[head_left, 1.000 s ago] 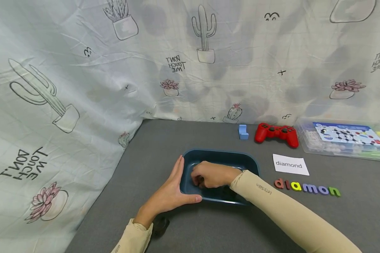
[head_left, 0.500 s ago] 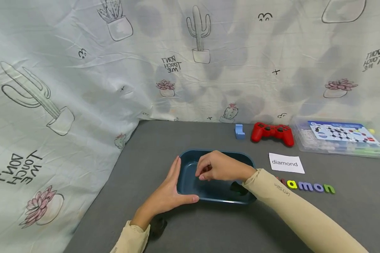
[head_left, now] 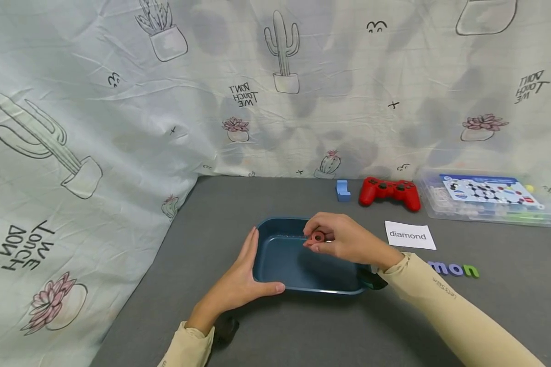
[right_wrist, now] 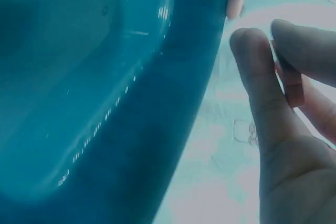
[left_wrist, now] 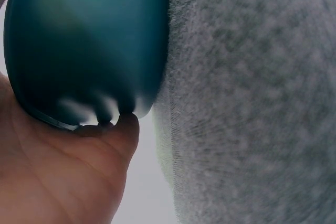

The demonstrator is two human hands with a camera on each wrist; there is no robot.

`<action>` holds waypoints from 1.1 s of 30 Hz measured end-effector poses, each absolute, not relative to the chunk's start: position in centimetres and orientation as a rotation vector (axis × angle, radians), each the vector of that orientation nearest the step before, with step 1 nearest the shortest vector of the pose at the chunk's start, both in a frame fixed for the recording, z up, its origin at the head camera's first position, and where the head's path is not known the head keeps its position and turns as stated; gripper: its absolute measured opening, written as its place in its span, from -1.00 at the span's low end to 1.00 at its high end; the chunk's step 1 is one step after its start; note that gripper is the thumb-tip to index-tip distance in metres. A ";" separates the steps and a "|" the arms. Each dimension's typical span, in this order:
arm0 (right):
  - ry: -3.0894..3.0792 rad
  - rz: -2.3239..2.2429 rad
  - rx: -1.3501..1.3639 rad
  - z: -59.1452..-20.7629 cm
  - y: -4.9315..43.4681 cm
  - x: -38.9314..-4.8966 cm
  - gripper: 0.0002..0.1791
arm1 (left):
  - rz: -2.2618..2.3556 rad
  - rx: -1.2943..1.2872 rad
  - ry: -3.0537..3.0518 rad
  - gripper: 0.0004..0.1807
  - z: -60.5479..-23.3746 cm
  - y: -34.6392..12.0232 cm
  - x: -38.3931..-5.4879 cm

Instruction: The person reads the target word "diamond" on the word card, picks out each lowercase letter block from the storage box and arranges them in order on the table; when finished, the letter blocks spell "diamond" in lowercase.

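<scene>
My left hand (head_left: 239,283) lies against the left end of a dark blue tray (head_left: 308,292), its fingers straight along the end and the thumb at the near side. In the left wrist view, the palm and fingertips meet the outer wall of the tray (left_wrist: 105,40). Above the tray, my right hand (head_left: 344,238) pinches a small red toy letter (head_left: 318,237) with a round loop. The right wrist view shows this letter (right_wrist: 294,94) edge-on between thumb and fingers, past the tray's rim; its full shape is partly covered.
Right of the tray lie a purple letter m (head_left: 437,267), purple o (head_left: 454,269) and green n (head_left: 471,271); my right sleeve (head_left: 445,300) covers the table beside them. Behind are a "diamond" card (head_left: 409,235), red game controller (head_left: 389,192), blue block (head_left: 343,191) and clear box (head_left: 491,199).
My right hand has risen from the tray's floor and moved right, with the red letter now showing in its fingers. The sleeve now hides more letters. My left hand stays at the tray.
</scene>
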State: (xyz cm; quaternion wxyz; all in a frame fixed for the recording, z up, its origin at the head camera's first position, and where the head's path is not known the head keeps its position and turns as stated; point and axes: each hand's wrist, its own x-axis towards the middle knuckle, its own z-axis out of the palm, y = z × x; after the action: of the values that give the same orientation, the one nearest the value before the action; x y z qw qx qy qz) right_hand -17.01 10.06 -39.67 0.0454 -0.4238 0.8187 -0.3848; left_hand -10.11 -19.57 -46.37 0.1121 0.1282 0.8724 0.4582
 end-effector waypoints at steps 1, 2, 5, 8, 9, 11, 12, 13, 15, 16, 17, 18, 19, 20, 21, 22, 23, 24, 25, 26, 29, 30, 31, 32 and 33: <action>2.507 -1.188 -1.283 -39.6 10.3 -16.9 -0.74 | 1.346 0.372 2.563 0.50 -46.4 -19.6 -10.1; 2.513 -1.200 -1.271 -39.6 10.5 -16.8 -0.73 | 1.343 0.365 2.566 0.50 -46.3 -19.5 -10.1; 2.528 -1.232 -1.233 -39.3 11.2 -16.6 -0.76 | 1.337 0.348 2.573 0.50 -46.4 -19.5 -10.1; 2.576 -1.261 -1.178 -39.0 11.8 -16.2 -0.79 | 1.331 0.339 2.575 0.50 -46.4 -19.5 -10.1; 2.604 -1.264 -1.155 -38.9 12.1 -16.1 -0.80 | 1.332 0.339 2.574 0.51 -46.4 -19.5 -10.1; 2.655 -1.270 -1.114 -38.8 12.6 -15.9 -0.83 | 1.329 0.338 2.574 0.51 -46.5 -19.5 -10.1; 2.671 -1.278 -1.096 -38.7 12.9 -15.7 -0.84 | 1.328 0.338 2.572 0.51 -46.5 -19.5 -10.1; 2.688 -1.281 -1.081 -38.7 13.1 -15.6 -0.85 | 1.325 0.337 2.571 0.51 -46.5 -19.5 -10.1; 2.710 -1.294 -1.057 -38.6 13.6 -15.5 -0.85 | 1.323 0.339 2.568 0.50 -46.5 -19.6 -10.1; 2.715 -1.304 -1.051 -38.6 13.9 -15.4 -0.85 | 1.321 0.339 2.567 0.50 -46.5 -19.6 -10.1; 2.726 -1.309 -1.050 -38.5 14.1 -15.3 -0.83 | 1.321 0.340 2.565 0.50 -46.5 -19.6 -10.1; 2.739 -1.314 -1.047 -38.5 14.3 -15.3 -0.83 | 1.322 0.343 2.564 0.50 -46.5 -19.6 -10.1; 2.753 -1.316 -1.043 -38.5 14.5 -15.2 -0.82 | 1.322 0.344 2.562 0.50 -46.5 -19.6 -10.1; 2.767 -1.318 -1.035 -38.5 14.7 -15.1 -0.81 | 1.325 0.347 2.561 0.49 -46.5 -19.6 -10.1; 2.775 -1.325 -1.028 -38.5 14.9 -15.0 -0.81 | 1.327 0.349 2.561 0.49 -46.5 -19.6 -10.2; 2.776 -1.339 -1.027 -38.5 15.1 -15.0 -0.80 | 1.327 0.350 2.561 0.49 -46.5 -19.6 -10.2; 2.772 -1.357 -1.020 -38.6 15.3 -14.9 -0.79 | 1.328 0.352 2.562 0.49 -46.4 -19.6 -10.2; 2.761 -1.381 -1.010 -38.7 15.5 -14.9 -0.78 | 1.327 0.352 2.562 0.49 -46.4 -19.6 -10.2; 2.750 -1.403 -1.007 -38.8 15.7 -14.9 -0.77 | 1.326 0.352 2.563 0.49 -46.4 -19.6 -10.2; 2.736 -1.429 -1.007 -39.0 15.9 -14.8 -0.75 | 1.325 0.354 2.563 0.49 -46.3 -19.6 -10.1; 2.689 -1.497 -1.012 -39.4 16.5 -14.8 -0.70 | 1.323 0.356 2.563 0.49 -46.3 -19.5 -10.1; 2.678 -1.509 -1.014 -39.5 16.7 -14.8 -0.70 | 1.322 0.357 2.563 0.49 -46.2 -19.5 -10.1; 2.657 -1.527 -1.012 -39.6 16.9 -14.8 -0.69 | 1.323 0.359 2.563 0.48 -46.2 -19.5 -10.2; 2.637 -1.544 -1.003 -39.7 17.1 -14.8 -0.69 | 1.323 0.359 2.563 0.48 -46.2 -19.5 -10.2; 2.611 -1.562 -0.986 -39.8 17.2 -14.8 -0.69 | 1.323 0.360 2.562 0.48 -46.2 -19.5 -10.2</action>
State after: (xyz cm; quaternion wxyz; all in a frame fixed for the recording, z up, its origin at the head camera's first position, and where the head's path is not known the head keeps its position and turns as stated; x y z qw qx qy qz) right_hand -14.79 17.23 -39.76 -0.0284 -0.3083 0.8159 -0.4883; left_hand -10.16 -19.53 -46.24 0.1174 0.1229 0.8756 0.4522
